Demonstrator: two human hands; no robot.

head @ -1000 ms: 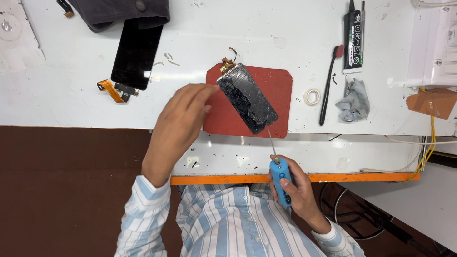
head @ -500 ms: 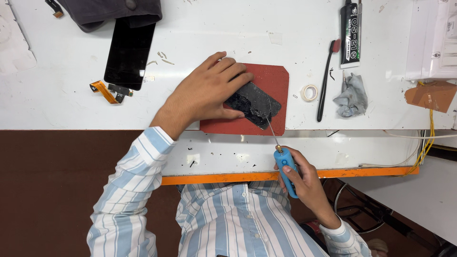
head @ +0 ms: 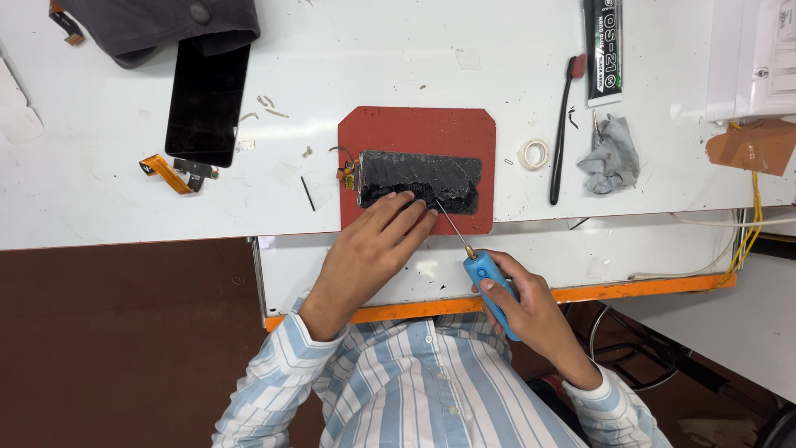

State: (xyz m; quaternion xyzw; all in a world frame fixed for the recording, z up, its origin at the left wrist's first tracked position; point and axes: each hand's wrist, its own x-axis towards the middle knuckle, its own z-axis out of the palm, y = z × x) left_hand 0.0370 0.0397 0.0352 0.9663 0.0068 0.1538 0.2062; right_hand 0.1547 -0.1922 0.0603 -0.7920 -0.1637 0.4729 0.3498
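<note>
A broken phone screen panel lies flat and lengthwise across a red work mat on the white table. Its surface is black, rough and crumpled-looking, with pale flecks, and a small orange flex tail sticks out at its left end. The left hand presses on its near edge, fingers stretched out flat and touching the panel, gripping nothing. The right hand is closed around the blue handle of a thin-tipped pick tool; its metal shaft reaches up to the panel's near edge, just right of the left fingers. Whether the tip goes under the panel is too fine to make out.

Well left of the fingers lie a dark phone display and an orange flex cable. To the right are a tape ring, a black brush and a grey cloth. A dark pouch is cut off by the top edge.
</note>
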